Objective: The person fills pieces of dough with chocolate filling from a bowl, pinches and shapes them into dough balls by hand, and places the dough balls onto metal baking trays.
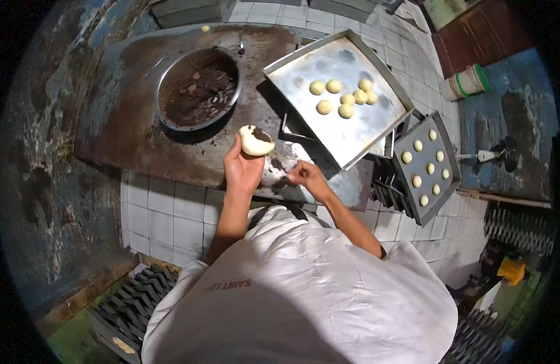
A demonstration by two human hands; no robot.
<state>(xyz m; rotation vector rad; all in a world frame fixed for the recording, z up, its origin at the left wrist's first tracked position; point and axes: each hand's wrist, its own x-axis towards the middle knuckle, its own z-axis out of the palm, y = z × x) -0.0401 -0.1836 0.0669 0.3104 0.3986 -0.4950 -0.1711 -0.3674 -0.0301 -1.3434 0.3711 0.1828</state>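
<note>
On the palm and fingers of my left hand (242,173) rests a pale piece of dough (251,144), with dark brown filling (261,134) showing on its upper side. My right hand (310,181) is apart from the dough, low over the table's near edge. Its fingers are curled together, and anything pinched between them is too small to make out. Beyond my left hand stands a round metal bowl (234,102) with crumbly dark filling (201,88) inside. Several dough balls (346,111) sit on a large metal tray (328,130) to the right.
Under the bowl is a worn, stained table (122,130) with dark crumbs near my hands. A smaller dark tray (427,167) at right carries several dough pieces. Farther right are a white bucket with green trim (469,82) and a blue surface (486,127). Stacked dark trays (134,303) stand lower left.
</note>
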